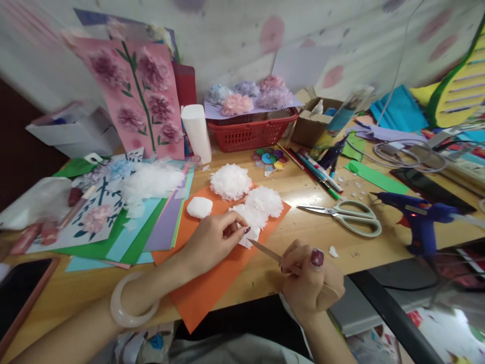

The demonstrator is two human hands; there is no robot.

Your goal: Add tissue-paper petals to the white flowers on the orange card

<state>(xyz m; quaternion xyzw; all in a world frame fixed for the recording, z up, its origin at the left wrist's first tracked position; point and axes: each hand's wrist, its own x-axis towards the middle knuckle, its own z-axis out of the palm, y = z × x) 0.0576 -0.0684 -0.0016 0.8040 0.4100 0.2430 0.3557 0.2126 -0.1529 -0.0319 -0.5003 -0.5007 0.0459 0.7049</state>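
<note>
My left hand point(217, 235) is closed in a pinch at a small white paper piece point(250, 238), beside a white ruffled paper flower point(250, 216). My right hand point(312, 278) grips a flat tan pointed stick point(267, 251), whose tip reaches the paper piece near my left fingertips. Two more fluffy white flowers point(230, 181) point(267, 200) and a smooth white pad point(199, 207) lie around them. Beneath is an orange sheet point(206, 288), partly covered by my left forearm.
Scissors point(341, 215) and a blue glue gun point(420, 212) are on the right, near pens point(316, 169). Coloured sheets point(162, 227) with white tissue point(153, 179) lie left. A red basket point(252, 134) bearing paper flowers stands behind, beside a white bottle point(197, 134). A phone point(25, 293) sits at the left edge.
</note>
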